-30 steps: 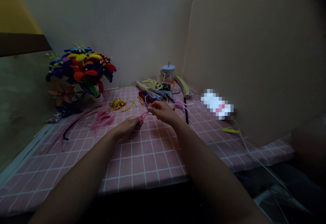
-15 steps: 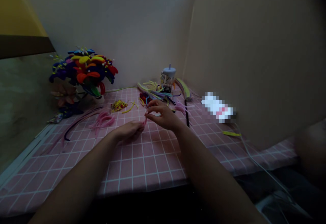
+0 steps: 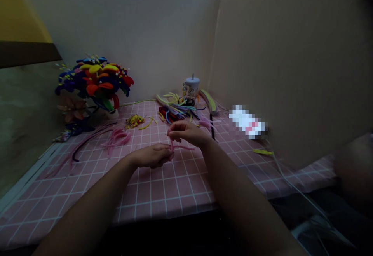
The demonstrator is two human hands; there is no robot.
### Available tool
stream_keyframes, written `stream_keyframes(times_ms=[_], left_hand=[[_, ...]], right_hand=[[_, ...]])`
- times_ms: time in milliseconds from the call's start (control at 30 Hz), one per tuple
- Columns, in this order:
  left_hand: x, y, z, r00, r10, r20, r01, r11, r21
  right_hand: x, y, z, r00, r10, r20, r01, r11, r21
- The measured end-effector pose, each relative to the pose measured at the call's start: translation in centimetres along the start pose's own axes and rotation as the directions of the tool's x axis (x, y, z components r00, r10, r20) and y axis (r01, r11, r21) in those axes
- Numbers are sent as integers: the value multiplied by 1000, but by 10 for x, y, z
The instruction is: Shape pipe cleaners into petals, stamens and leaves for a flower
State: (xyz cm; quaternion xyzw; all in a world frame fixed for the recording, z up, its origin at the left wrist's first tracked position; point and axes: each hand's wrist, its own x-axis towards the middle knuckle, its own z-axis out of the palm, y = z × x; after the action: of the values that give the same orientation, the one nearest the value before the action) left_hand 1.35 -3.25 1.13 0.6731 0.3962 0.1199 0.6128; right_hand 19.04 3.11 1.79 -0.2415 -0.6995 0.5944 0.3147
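Over the middle of the table, my left hand (image 3: pixel 155 155) is closed around a pink pipe cleaner (image 3: pixel 184 147), one length of which sticks out to the right. My right hand (image 3: pixel 186 132) pinches an upright part of the same pink piece just above the left fingers. How the strands join inside the left fist is hidden. To the left lies a bunch of pink pipe-cleaner loops (image 3: pixel 119 136), beside long curved purple and pink pipe cleaners (image 3: pixel 84 143). A small pile of yellow and red bits (image 3: pixel 135 121) sits beyond my left hand.
A bouquet of colourful pipe-cleaner flowers (image 3: pixel 96 79) stands back left. Mixed pipe cleaners (image 3: pixel 175 110) lie before a lidded cup (image 3: pixel 191 89). Right of them are a blurred bright phone-like object (image 3: pixel 247 122), a yellow strip (image 3: pixel 262 152) and a cable (image 3: pixel 287 178). The checked tablecloth (image 3: pixel 163 197) ends at the front edge.
My left hand has shifted slightly right and down, and my right hand a little lower. A pink length now shows sticking out rightward below the right hand.
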Motion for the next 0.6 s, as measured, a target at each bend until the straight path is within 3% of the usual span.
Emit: stream_keyframes(times_ms=[100,167,267,367,467,533,600], left_hand=[[-1,1,3,998,46,41,-46,999,2],[-1,0,3,995,98,25,-95,991,-95],[1,-3,-4,988,134,-81,-151,948,-281],[4,-8,-15,954,160,-253,-236,921,-309],[6,-12,-25,874,209,-438,-290,949,-126],[8,-15,-28,775,308,-552,-283,950,133],[10,-16,-30,666,430,-609,-210,892,400]], right_hand=[[4,6,7,996,53,75,-57,997,58],[7,10,12,991,104,86,-112,989,98],[12,17,19,988,155,18,-155,960,234],[16,22,24,974,222,-52,-189,914,358],[18,24,27,951,301,-72,-246,876,415],[19,24,29,937,344,-65,-280,849,448],[19,25,31,930,363,-55,-300,837,458]])
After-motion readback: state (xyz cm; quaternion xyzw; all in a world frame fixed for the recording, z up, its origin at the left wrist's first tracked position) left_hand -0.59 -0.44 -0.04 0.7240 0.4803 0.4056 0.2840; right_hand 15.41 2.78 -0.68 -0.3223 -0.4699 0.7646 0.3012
